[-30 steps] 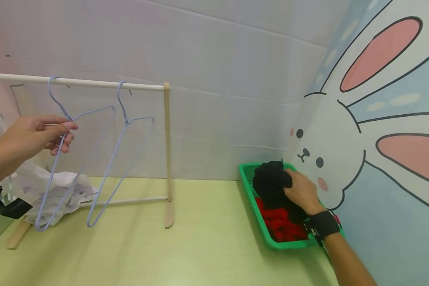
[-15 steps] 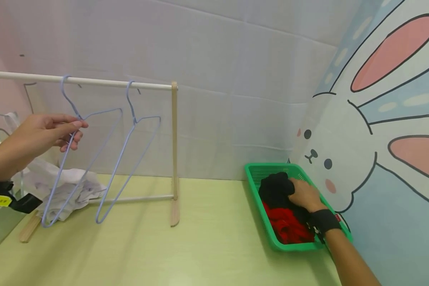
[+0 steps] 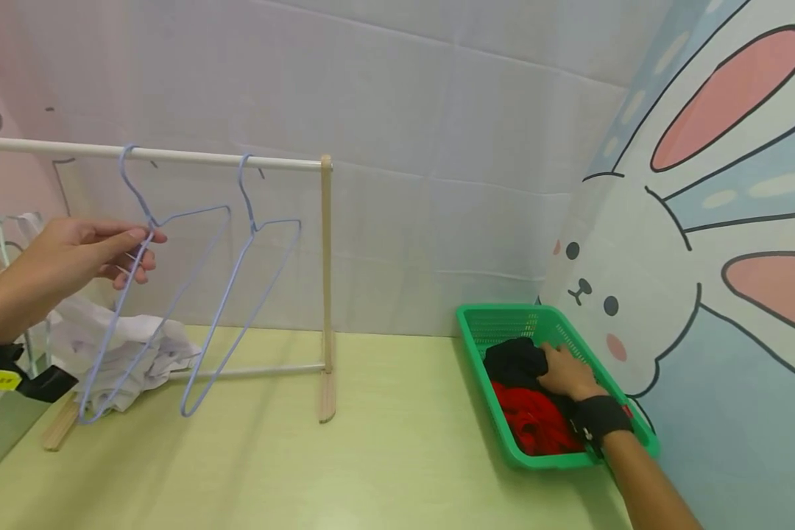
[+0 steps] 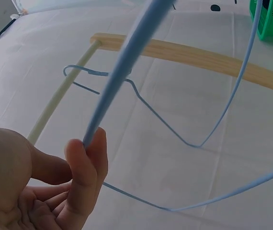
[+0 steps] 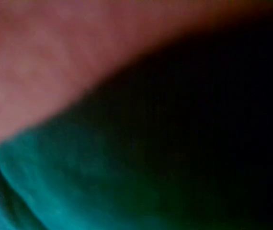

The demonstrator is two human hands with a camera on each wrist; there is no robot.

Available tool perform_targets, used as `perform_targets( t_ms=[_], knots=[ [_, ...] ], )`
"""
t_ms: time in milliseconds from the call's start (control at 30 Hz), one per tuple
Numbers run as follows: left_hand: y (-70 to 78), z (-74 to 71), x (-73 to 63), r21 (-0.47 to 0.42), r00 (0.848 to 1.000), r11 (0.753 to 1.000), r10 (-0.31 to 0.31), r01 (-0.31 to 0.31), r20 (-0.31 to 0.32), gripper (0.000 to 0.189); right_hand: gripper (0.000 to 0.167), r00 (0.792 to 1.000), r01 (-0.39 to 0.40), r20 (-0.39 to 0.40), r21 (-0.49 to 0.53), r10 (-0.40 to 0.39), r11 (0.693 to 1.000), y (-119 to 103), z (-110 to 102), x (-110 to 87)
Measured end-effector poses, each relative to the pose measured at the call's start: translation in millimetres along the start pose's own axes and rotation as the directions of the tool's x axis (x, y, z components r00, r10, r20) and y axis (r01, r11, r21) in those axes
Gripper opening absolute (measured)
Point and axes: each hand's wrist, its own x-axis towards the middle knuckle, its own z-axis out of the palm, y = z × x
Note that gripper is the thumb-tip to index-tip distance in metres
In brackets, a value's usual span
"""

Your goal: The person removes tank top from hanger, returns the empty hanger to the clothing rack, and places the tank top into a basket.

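In the head view, my left hand (image 3: 93, 254) pinches a blue wire hanger (image 3: 109, 327) just below its hook, between thumb and fingers. This hanger hangs by its hook from a white rail (image 3: 185, 155). A second blue hanger (image 3: 215, 313) hangs to its right, untouched. Inside a green basket (image 3: 503, 438), my right hand (image 3: 565, 370) has its fingers curled into a black cloth (image 3: 513, 362); the fingertips are hidden. A red cloth (image 3: 536, 419) lies in the basket in front of the black one. The right wrist view is dark and blurred.
The rail joins a wooden upright (image 3: 327, 280) standing on the pale yellow table (image 3: 384, 442). White cloth (image 3: 146, 346) is heaped behind the left hanger. A wall with a rabbit drawing (image 3: 636, 294) rises close to the basket's right side.
My right hand and the black cloth have sunk lower into the basket. My left hand keeps its pinch on the hanger. The head view has shifted slightly.
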Motion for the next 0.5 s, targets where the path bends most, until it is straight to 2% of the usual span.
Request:
perform_targets(
  t_ms=[133,367,500],
  knots=[
    [-0.7,-0.3,-2.1,0.01,1.0,1.0,-0.005,0.005,0.002,0.017,0.068,1.0,-0.025,-0.004,0.011,0.025,1.0,0.1,0.9,-2.2],
    [-5.4,-0.6,-3.9,0.036,1.0,0.999,-0.02,0.019,0.012,0.015,0.068,1.0,-0.016,-0.005,0.003,0.016,1.0,1.6,-1.1,-5.2],
    [-9.2,-2.0,-4.6,0.043,1.0,0.999,-0.005,0.004,0.008,0.017,0.068,1.0,-0.016,-0.011,0.007,0.016,1.0,1.9,-4.3,-5.6]
  ],
)
